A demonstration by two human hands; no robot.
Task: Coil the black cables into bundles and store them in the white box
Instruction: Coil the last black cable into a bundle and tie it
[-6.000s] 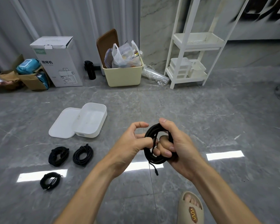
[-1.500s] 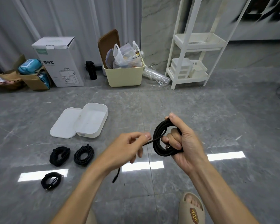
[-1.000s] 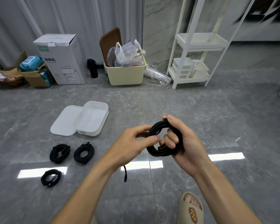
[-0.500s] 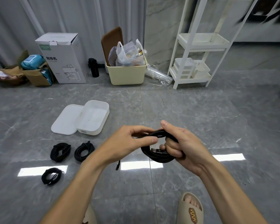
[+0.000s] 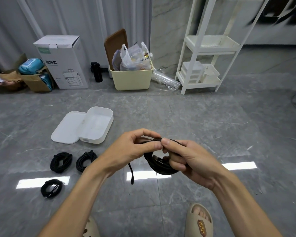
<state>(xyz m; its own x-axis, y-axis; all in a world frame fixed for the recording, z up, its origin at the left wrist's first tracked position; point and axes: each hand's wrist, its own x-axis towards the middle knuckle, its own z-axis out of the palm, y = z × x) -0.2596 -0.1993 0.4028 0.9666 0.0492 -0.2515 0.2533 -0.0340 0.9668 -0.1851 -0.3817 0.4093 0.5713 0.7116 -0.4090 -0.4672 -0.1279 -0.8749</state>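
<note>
A black cable coil (image 5: 158,165) hangs in front of me, gripped by my right hand (image 5: 188,161) with fingers curled through its loops. My left hand (image 5: 132,148) pinches the cable's loose strand at the top of the coil. The free end with its plug (image 5: 131,177) dangles below my left hand. An open white box (image 5: 108,124) sits on the grey floor to the upper left, its lid (image 5: 66,130) lying flat beside it. Three finished black bundles lie on the floor at left: one (image 5: 60,162), a second (image 5: 85,161), a third (image 5: 51,188).
A white shelf unit (image 5: 205,48), a cream bin (image 5: 132,78) stuffed with bags, a black bottle (image 5: 96,71) and a white carton (image 5: 61,61) stand along the back wall. My slippered feet (image 5: 199,221) are at the bottom edge.
My left hand pulled the loose strand out to the left, then brought it back onto the coil. The dangling end has grown shorter. The coil has tipped flatter and lower in my right hand.
</note>
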